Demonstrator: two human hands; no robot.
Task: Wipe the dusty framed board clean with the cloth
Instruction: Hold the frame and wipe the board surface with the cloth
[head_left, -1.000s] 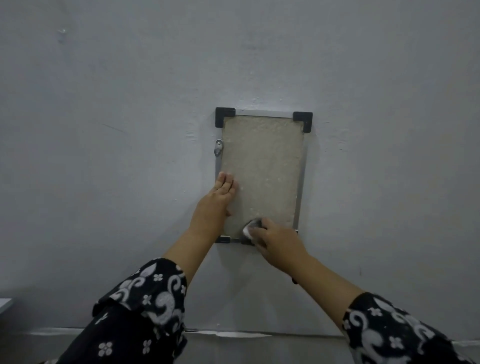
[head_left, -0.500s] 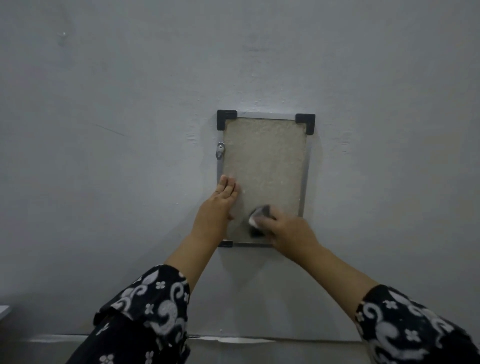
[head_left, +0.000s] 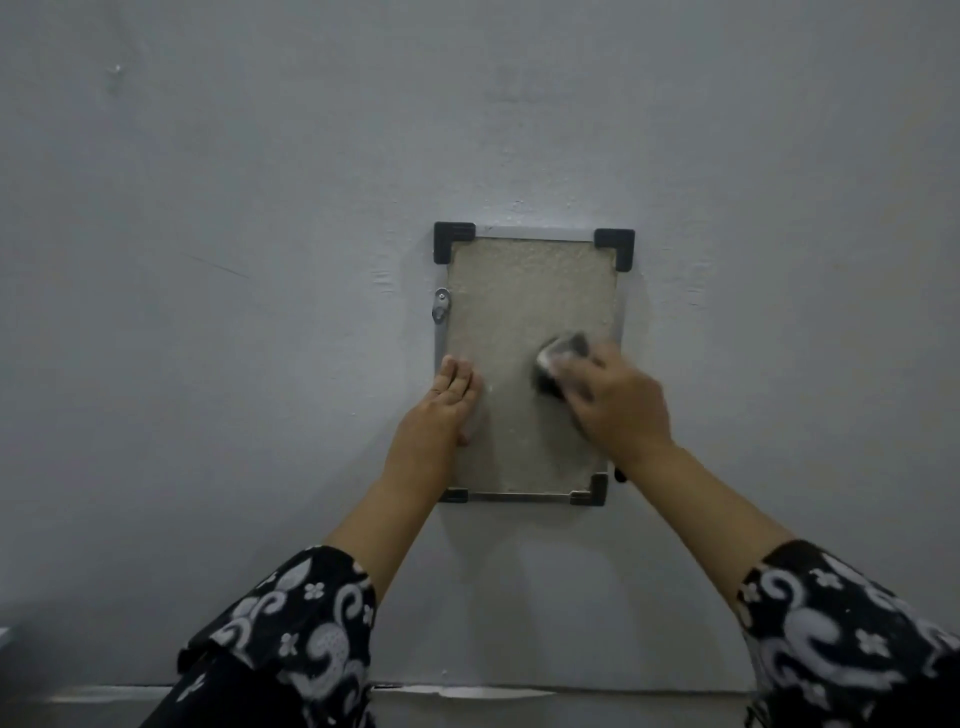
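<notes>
A small framed board (head_left: 524, 291) with a dusty beige face, a metal frame and black corner pieces hangs upright on the wall. My right hand (head_left: 618, 405) presses a bunched grey-white cloth (head_left: 558, 358) against the board's right middle part; the hand is blurred. My left hand (head_left: 441, 410) lies flat with fingers together on the board's left edge, holding nothing.
The board hangs on a plain grey wall (head_left: 260, 260). A metal hanging tab (head_left: 441, 307) sticks out from the frame's left side. A floor seam (head_left: 467, 691) runs along the wall's base below my patterned sleeves (head_left: 291, 639).
My right hand with the cloth has moved up and to the right, from the board's bottom edge to its right middle. The left hand has stayed flat on the left edge.
</notes>
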